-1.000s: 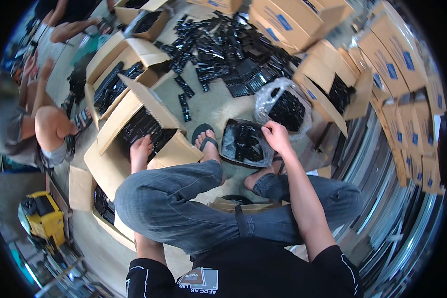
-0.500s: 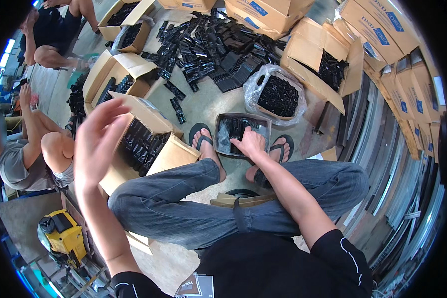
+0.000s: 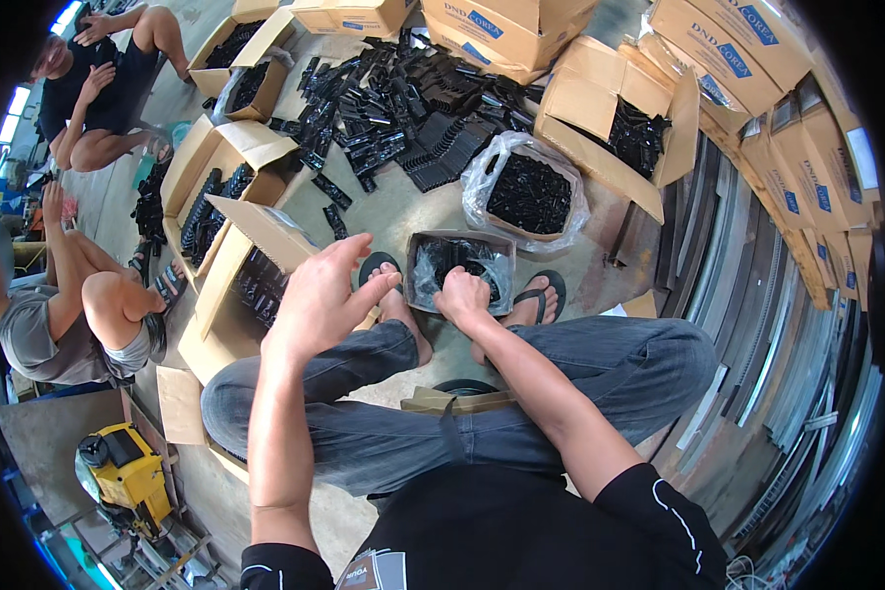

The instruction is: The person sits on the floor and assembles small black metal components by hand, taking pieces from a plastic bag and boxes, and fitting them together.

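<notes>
In the head view, a small grey rectangular tray lined with clear plastic film and filled with small black parts (image 3: pixel 459 267) sits on the concrete floor (image 3: pixel 403 211) just in front of the person's sandalled feet. The tray probably handles as light but loose — the film is soft and slippery, the parts can shift — so its stiff rim looks like the best place to take hold.

The right hand (image 3: pixel 462 295) rests on the tray's near edge, fingers curled down over it; whether they actually pinch anything cannot be told. The left hand (image 3: pixel 324 295) hangs in the air above the left knee, wide open with fingers spread, holding nothing — nearest to an open brown cardboard box of black parts (image 3: pixel 251 285).
</notes>
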The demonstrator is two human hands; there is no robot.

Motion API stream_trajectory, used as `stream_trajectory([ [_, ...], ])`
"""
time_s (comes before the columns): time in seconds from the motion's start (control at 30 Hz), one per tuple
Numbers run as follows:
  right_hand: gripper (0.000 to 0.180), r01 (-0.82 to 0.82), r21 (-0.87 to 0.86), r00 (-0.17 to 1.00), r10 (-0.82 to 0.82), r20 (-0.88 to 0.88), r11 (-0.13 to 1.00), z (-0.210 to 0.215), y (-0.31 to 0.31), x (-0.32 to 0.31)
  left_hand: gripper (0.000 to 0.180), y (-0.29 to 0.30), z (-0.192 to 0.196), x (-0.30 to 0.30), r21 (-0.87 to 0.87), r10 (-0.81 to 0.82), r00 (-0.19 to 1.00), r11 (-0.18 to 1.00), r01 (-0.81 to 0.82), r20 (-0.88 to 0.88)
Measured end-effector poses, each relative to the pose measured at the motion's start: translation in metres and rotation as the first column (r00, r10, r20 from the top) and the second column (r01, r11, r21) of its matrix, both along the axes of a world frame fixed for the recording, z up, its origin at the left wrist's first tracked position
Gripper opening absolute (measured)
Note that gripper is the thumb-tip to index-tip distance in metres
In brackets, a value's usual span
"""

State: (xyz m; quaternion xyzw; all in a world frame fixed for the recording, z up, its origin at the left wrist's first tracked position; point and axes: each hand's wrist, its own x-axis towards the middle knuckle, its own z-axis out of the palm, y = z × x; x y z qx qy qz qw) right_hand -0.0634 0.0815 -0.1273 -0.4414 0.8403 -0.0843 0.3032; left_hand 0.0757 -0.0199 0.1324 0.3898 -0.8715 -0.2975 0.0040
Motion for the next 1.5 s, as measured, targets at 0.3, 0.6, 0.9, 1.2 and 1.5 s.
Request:
stream_trajectory([
  [0.3, 0.042, 0.111, 0.116, 0.969, -0.134, 0.209, 0.987, 0.01, 0.002, -0.003, 0.056, 0.019, -0.069, -0.017, 0.415, 0.224, 0.963, 0.898, -0.145, -0.149],
  [0.6, 0.051, 0.161, 0.104, 0.946, -0.184, 0.269, 0.981, -0.014, 0.004, -0.012, 0.055, 0.012, -0.119, -0.012, 0.501, 0.356, 0.891, 0.846, -0.18, -0.282],
  [0.9, 0.06, 0.189, 0.132, 0.953, -0.214, 0.216, 0.973, -0.005, 0.001, -0.003, 0.055, 0.019, -0.117, -0.024, 0.482, 0.352, 0.884, 0.859, -0.174, -0.308],
  [1.2, 0.052, 0.211, 0.199, 0.939, -0.255, 0.231, 0.957, 0.01, -0.003, -0.005, 0.052, 0.018, -0.106, -0.024, 0.498, 0.387, 0.899, 0.832, -0.245, -0.205],
  [1.5, 0.046, 0.295, -0.032, 0.756, -0.213, 0.618, 0.955, -0.008, 0.004, -0.042, 0.052, 0.011, -0.15, -0.026, 0.659, 0.649, 0.72, 0.657, -0.367, -0.246],
])
